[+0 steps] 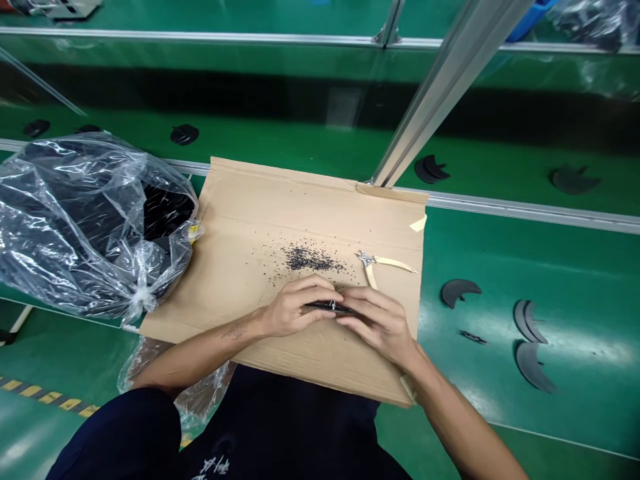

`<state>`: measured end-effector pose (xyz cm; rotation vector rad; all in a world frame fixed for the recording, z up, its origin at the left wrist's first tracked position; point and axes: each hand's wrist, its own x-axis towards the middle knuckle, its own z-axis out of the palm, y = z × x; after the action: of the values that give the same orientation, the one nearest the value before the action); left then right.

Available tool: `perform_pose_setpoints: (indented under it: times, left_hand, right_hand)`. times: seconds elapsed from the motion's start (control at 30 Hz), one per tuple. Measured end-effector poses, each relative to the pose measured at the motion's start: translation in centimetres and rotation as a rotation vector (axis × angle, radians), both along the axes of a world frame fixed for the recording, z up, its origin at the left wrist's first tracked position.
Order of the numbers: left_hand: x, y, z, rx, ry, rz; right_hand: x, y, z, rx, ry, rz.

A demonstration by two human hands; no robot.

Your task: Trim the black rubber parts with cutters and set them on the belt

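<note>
One thin black part point(327, 307) is pinched between both hands, low over the near half of a cardboard sheet point(250, 220). Left hand point(295, 308): fingers curled closed over the part's left end. Right hand point(377, 323): fingers closed on its right end. Gripped at both ends, the part is presumably kept level and steady; its outline is mostly covered. Small black fragments point(310, 259) are heaped just beyond the hands, all on the cardboard, which appears to be laid as a catching surface over the green table point(575, 267). Cutters point(380, 263) with cream handles are set down beside the heap, near the right hand, untouched. Left of the sheet, a clear plastic bag point(75, 220) is gathered at a knot; dark pieces are seen inside, not countable. Curved black pieces point(530, 320) are spread loose on the table to the right, apart from the sheet.
</note>
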<state>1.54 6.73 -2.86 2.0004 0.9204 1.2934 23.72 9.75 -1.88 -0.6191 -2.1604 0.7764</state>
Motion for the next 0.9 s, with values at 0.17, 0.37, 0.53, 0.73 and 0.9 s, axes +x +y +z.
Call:
perform_pose_setpoints:
  times: [0.17, 0.37, 0.53, 0.73, 0.9]
  left_hand:
    - [-0.2, 0.3, -0.3, 0.037, 0.014, 0.117]
    - [-0.3, 0.3, -0.2, 0.055, -0.003, 0.193]
    - [0.1, -0.2, 0.0, -0.053, -0.020, 0.116]
    - [-0.3, -0.1, 0.6, -0.330, -0.199, -0.182]
    - [-1.0, 0.5, 1.0, -0.618, -0.263, -0.325]
  right_hand:
    - [2.2, 2.7, 0.2, 0.120, -0.395, -0.356]
    - [2.9, 3.5, -0.5, 0.115, -0.536, -0.427]
    - [0.8, 1.5, 0.4, 0.042, -0.140, -0.133]
    - [0.0, -0.1, 0.3, -0.083, 0.074, 0.036]
    - [0.3, 0.2, 0.7, -0.021, 0.059, 0.050]
